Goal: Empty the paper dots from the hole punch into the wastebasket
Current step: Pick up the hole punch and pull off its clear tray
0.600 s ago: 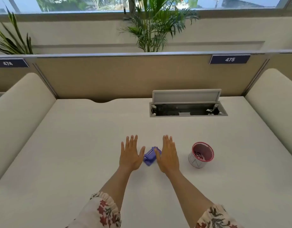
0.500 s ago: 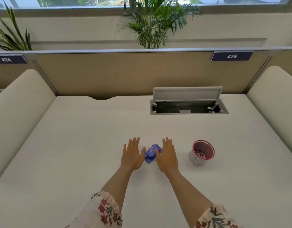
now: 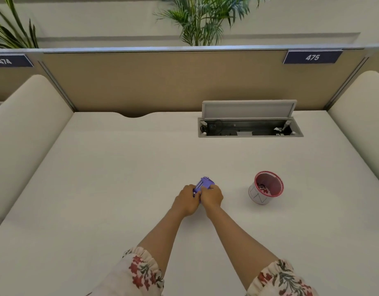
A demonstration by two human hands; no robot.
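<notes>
A small purple hole punch [image 3: 204,183] sits at the middle of the white desk [image 3: 111,184], its near end hidden under my fingers. My left hand [image 3: 186,199] grips its left side and my right hand [image 3: 212,196] grips its right side; both are closed around it. To the right, about a hand's width away, stands a small wastebasket [image 3: 266,188] with a pink mesh rim and a white lower wall. It is upright and holds some dark bits at the bottom.
An open cable hatch [image 3: 249,124] with a raised grey lid lies at the back right of the desk. Tan partitions [image 3: 163,82] close off the back, and padded cream dividers [image 3: 24,124] flank both sides. Plants stand behind the partition.
Both hands lay flat and open on either side of the hole punch before; now they have closed in and gripped it together. The camera has tilted down a little.
</notes>
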